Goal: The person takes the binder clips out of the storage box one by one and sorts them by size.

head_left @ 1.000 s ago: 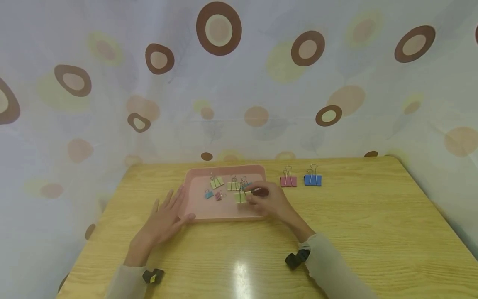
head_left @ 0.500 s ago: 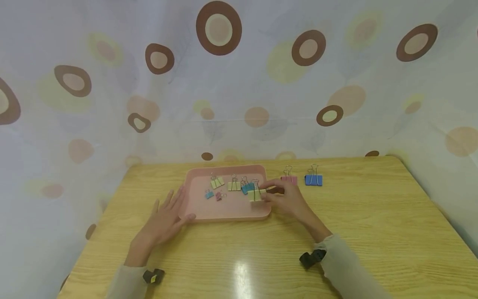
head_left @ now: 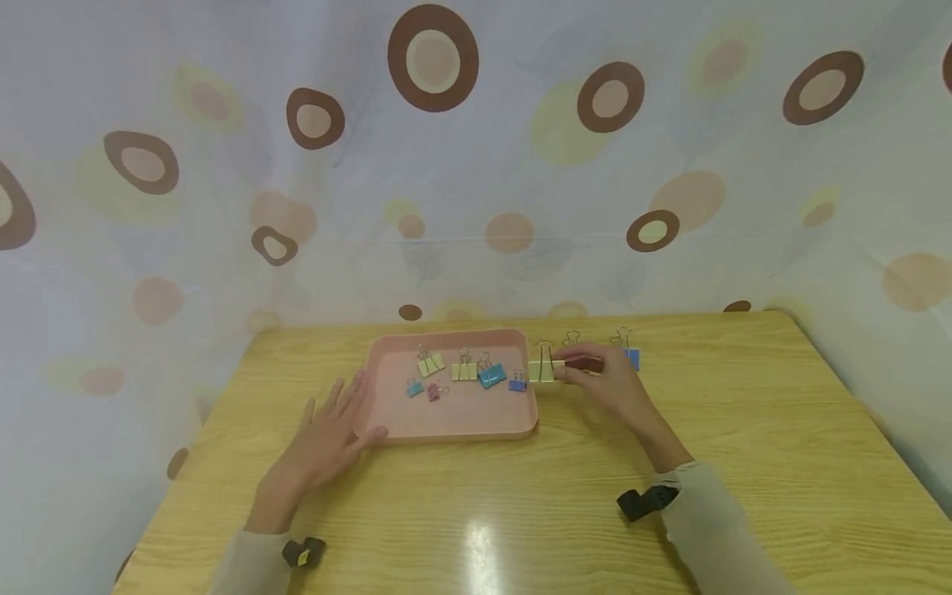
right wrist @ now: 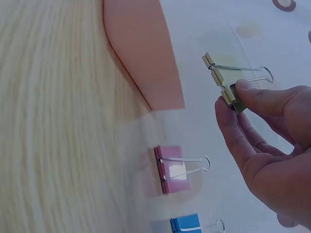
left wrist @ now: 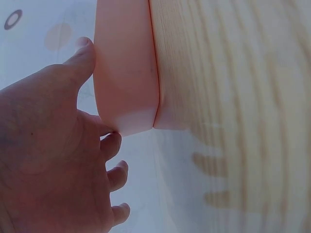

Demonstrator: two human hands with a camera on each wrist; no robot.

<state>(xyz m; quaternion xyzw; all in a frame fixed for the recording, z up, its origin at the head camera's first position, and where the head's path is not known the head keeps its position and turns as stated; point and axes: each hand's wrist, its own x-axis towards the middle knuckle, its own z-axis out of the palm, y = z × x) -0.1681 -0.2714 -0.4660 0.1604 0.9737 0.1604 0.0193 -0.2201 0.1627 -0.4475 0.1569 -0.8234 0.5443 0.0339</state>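
1. One pink tray (head_left: 446, 420).
2. One wooden table (head_left: 744, 430).
3. Three yellow binder clips (head_left: 431, 364) (head_left: 464, 373) (head_left: 546, 372).
4. Two teal binder clips (head_left: 492, 376) (head_left: 415, 388).
5. Two pink binder clips (head_left: 434, 392) (right wrist: 175, 170).
6. Two blue binder clips (head_left: 517, 386) (right wrist: 188, 224).
7. Nine clips altogether: six in the tray, two on the table, one held.
8. One left hand (head_left: 320, 442), one right hand (head_left: 606, 384).
9. Two sleeves (head_left: 253, 562) (head_left: 717, 521).
10. Two black wrist cameras (head_left: 303, 552) (head_left: 645, 502).

No legible text — no labels; no numbers

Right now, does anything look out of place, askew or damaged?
Mildly: the small pink clip in the pink tray sits askew, its wire handle pointing sideways, while the small light-blue clip beside it points its handle toward the tray's far side. No visible spill or damage.
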